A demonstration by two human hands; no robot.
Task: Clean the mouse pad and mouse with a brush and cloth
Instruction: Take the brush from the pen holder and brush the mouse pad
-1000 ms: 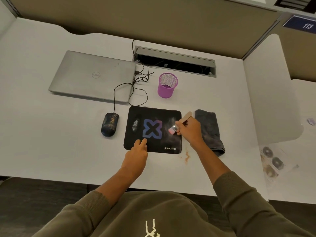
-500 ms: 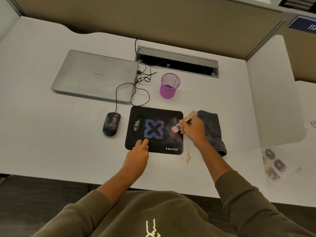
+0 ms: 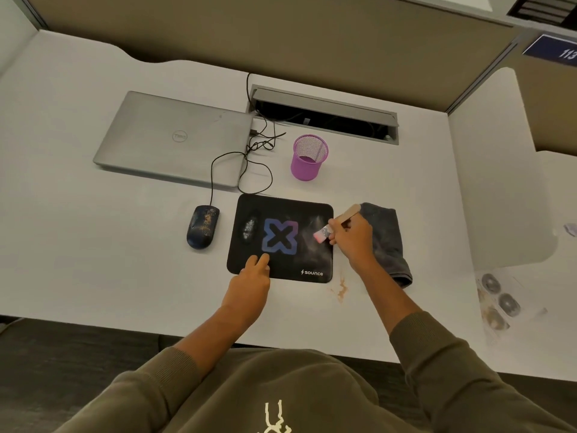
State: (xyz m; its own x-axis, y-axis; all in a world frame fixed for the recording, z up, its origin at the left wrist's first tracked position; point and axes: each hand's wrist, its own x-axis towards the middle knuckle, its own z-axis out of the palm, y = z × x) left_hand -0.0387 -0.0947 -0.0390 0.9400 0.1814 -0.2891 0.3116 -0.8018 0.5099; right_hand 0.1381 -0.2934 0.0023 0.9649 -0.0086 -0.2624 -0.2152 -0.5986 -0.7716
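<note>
A black mouse pad (image 3: 307, 207) with a blue X logo lies on the white desk, with a whitish dust patch near its left side and a faint smear on its right. My left hand (image 3: 249, 284) presses its fingers on the pad's near edge. My right hand (image 3: 352, 237) grips a small brush (image 3: 338, 221) with a wooden handle, its pink bristles touching the pad's right side. A dark wired mouse (image 3: 203, 226), speckled with dirt, sits left of the pad. A grey cloth (image 3: 387, 232) lies right of the pad, partly under my right hand.
A shut silver laptop (image 3: 175, 139) lies at the back left, its cables looping toward the mouse. A purple mesh cup (image 3: 309, 157) stands behind the pad. A cable slot (image 3: 324, 115) opens at the back. A brown stain (image 3: 342, 289) marks the desk near the pad's corner.
The brush bristles have shifted slightly up and toward the pad's right edge, then back down a little. My left hand stays pressed on the pad.
</note>
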